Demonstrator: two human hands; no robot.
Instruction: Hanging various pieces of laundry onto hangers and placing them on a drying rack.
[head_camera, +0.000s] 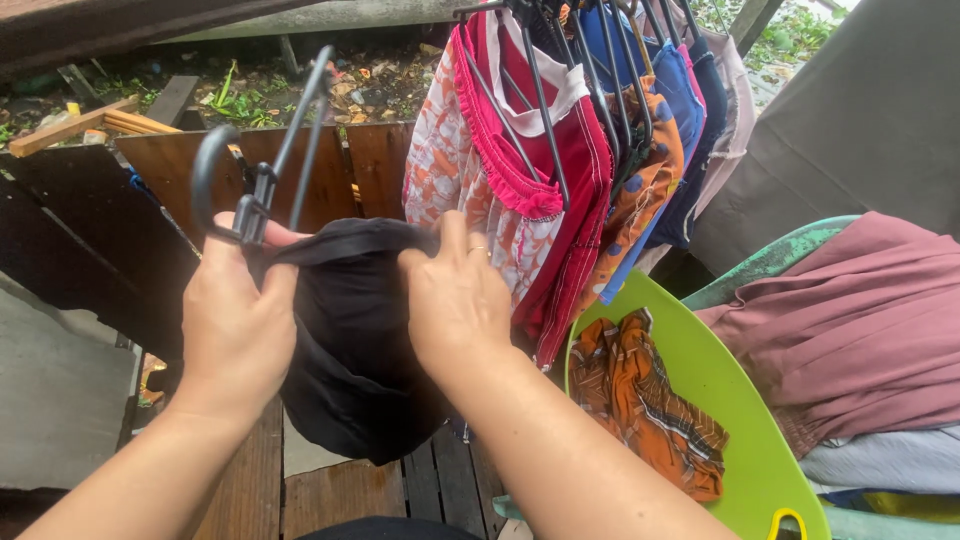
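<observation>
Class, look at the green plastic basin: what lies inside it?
Inside the green basin lies a crumpled orange patterned cloth. The mauve garment covers its right rim; anything beneath cannot be seen.

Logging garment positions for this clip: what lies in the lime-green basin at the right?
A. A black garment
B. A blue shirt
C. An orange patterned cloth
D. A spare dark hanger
C: a crumpled orange patterned cloth lies in the lime-green basin, while the black garment is held by both hands, left hand and right hand, on a dark hanger.
</observation>
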